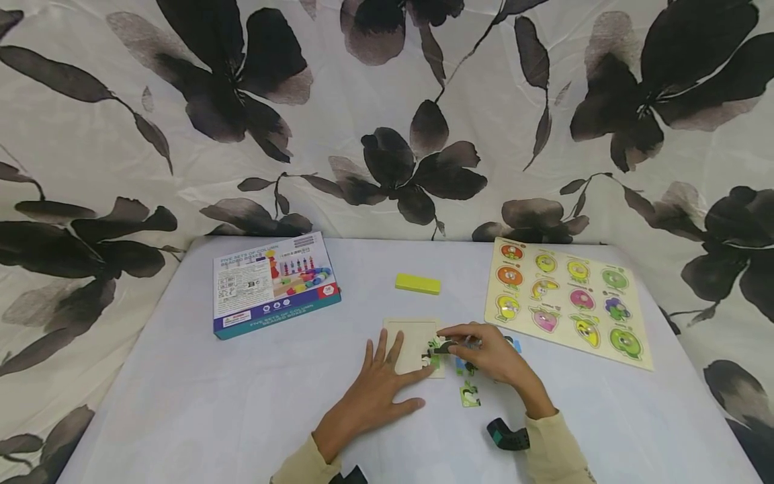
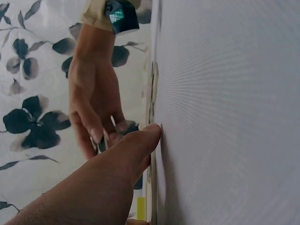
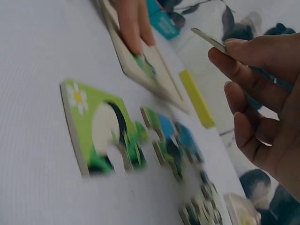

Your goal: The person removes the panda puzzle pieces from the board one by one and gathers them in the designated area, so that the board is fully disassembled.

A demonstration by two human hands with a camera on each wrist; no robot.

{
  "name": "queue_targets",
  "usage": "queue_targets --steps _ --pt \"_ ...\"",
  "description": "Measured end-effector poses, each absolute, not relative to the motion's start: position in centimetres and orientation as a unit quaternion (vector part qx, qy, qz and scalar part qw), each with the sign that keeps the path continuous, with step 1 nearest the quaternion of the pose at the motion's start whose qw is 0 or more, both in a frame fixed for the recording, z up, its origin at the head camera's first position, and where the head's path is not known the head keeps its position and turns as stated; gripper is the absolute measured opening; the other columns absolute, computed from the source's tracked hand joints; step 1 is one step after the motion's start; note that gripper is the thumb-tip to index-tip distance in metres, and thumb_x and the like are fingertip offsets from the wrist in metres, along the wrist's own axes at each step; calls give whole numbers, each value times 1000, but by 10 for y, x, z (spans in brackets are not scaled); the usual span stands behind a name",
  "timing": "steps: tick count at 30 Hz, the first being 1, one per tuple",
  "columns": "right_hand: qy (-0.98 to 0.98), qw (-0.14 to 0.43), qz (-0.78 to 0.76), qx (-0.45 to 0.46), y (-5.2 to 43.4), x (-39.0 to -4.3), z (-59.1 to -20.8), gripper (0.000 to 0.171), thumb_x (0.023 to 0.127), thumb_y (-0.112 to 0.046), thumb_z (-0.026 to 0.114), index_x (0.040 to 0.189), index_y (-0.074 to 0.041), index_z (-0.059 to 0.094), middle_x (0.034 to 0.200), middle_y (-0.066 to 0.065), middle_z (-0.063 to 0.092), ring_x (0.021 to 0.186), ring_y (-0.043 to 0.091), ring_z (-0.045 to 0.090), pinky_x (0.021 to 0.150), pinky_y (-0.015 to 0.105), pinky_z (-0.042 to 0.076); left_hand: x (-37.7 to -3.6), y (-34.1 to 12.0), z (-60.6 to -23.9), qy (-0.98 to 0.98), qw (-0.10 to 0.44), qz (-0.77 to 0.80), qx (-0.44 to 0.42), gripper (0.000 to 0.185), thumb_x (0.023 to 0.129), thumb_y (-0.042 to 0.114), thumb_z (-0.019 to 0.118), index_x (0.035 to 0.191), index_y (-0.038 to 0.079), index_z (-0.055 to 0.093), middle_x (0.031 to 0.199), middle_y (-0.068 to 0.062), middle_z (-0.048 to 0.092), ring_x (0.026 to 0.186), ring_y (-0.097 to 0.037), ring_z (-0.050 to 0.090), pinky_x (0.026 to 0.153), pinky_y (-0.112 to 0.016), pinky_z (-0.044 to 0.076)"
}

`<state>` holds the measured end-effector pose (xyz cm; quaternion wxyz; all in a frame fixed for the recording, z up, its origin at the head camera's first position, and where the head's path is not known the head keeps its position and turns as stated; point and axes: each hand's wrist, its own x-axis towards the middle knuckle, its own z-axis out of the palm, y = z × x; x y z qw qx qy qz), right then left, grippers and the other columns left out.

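Note:
My left hand lies with fingers spread over a pale wooden puzzle tray; in the right wrist view its fingertips touch a green puzzle piece inside the tray. Thumb and index finger of my right hand pinch a thin puzzle piece, seen edge-on and held above the tray's right side. Its printed face is hidden in that view. On the cloth nearby lies a green corner piece with a white flower. Several more loose pieces, some blue and green, lie beyond it, partly under my right hand.
A yellow block lies behind the tray. At the left sits a boxed bead set, and at the right a fruit-picture board. The white-covered table meets a floral cloth backdrop.

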<state>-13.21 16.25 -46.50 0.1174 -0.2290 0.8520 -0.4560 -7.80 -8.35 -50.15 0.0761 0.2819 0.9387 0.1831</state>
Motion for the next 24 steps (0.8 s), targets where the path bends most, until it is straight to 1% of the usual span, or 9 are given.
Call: queue_targets --steps 5,9,12,15,18,22,24 --pt "847 114 -479 -200 188 -123 -460 27 91 -17 66 117 -10 68 114 6 68 87 11 55 77 27 48 -78 -83 -502 940 76 186 277 53 90 59 53 140 44 45 157 -26 9 141 -51 -6 108 -69 5" --pt "850 101 -481 -187 207 -115 -459 27 92 -16 64 117 -8 68 115 8 67 86 9 55 77 26 47 -78 -83 -501 938 76 194 278 53 90 57 54 140 42 46 156 -27 10 141 -52 -5 108 -70 5" --pt "856 97 -476 -174 218 -111 -461 26 92 -15 65 116 -8 68 115 8 68 84 8 56 74 26 48 -78 -83 -500 936 72 200 280 53 90 56 55 139 41 48 156 -28 10 141 -53 -5 107 -70 5" --pt "859 110 -475 -156 227 -106 -463 25 91 -14 65 115 -7 68 109 8 68 82 8 58 72 24 48 -78 -83 -500 936 73 201 280 52 90 56 55 140 41 47 156 -27 9 141 -52 -6 108 -70 4" --pt "854 135 -482 -141 234 -101 -466 26 90 -13 66 114 -4 67 100 8 68 79 10 59 70 23 49 -78 -83 -500 937 79 200 276 53 90 57 54 140 42 46 157 -26 8 142 -50 -8 109 -68 3" --pt "843 171 -492 -139 241 -95 -469 26 90 -13 66 114 -2 65 90 8 66 75 13 60 65 23 49 -78 -83 -500 938 82 199 273 52 90 57 54 140 43 46 157 -25 9 142 -49 -7 109 -68 3" --pt "839 185 -491 -142 244 -92 -470 26 91 -13 65 114 -1 65 88 9 66 73 13 59 64 23 48 -78 -83 -500 938 83 200 272 52 90 57 54 140 43 46 157 -25 9 142 -49 -8 109 -68 3"
